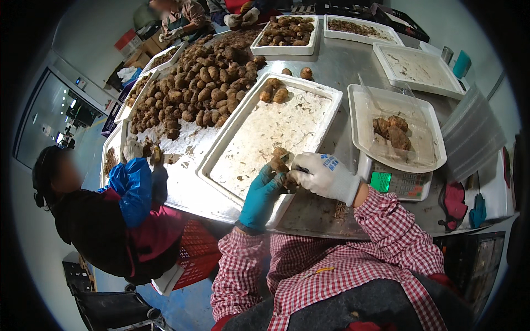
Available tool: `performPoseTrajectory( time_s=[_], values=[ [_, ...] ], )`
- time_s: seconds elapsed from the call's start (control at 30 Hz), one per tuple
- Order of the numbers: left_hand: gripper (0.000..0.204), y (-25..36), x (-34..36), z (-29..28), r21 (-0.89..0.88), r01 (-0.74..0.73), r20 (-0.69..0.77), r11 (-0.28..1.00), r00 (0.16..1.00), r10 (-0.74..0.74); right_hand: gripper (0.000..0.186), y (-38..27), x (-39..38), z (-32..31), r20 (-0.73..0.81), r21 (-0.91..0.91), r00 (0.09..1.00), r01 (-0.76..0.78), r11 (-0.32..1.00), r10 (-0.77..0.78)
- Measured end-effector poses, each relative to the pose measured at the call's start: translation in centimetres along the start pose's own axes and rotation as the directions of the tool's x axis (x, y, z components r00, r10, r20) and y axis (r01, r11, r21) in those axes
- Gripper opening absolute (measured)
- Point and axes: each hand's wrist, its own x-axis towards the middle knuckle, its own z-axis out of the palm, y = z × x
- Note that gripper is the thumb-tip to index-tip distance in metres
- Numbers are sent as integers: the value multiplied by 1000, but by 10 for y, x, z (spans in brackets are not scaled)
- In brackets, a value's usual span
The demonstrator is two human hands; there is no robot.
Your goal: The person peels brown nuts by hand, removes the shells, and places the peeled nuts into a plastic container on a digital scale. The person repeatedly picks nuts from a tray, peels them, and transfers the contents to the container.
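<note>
My left hand [259, 197], in a teal glove, is closed around a brown taro tuber [280, 153] over the near right rim of a white foam tray [265, 135]. Bent inward against it, the fingers of my right hand [327, 176], in a white glove, are pinched together; what lies between them is too small and dark to make out. Several taro tubers [274, 91] rest at the tray's far end, with root hairs and dirt scattered over its bottom. To the right, a lidded clear plastic container [428, 129] with taros in it sits on a digital scale [408, 183].
A large heap of taros [199, 83] covers the table's left side. Other foam trays [417, 69] stand along the far side. At left, a co-worker in blue sleeve covers [132, 185] handles tubers; two more people work at the far end. A red crate [197, 251] stands below the table edge.
</note>
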Motion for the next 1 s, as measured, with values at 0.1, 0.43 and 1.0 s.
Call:
performPoseTrajectory(
  time_s=[0.1, 0.43, 1.0],
  values=[
    [47, 17, 0, -12, 15, -62, 21, 998, 998, 62, 15, 22, -2, -4, 10, -201, 997, -67, 977, 71],
    [48, 17, -7, -32, -67, -36, -159, 997, 987, 25, 42, 4, 90, 28, 407, -542, 801, -175, 822, 439],
    [41, 8, 16, 13, 238, -232, -124, 943, 956, 266, 40, 21, -21, -23, 423, 905, 869, -393, -160, 257]
  ],
)
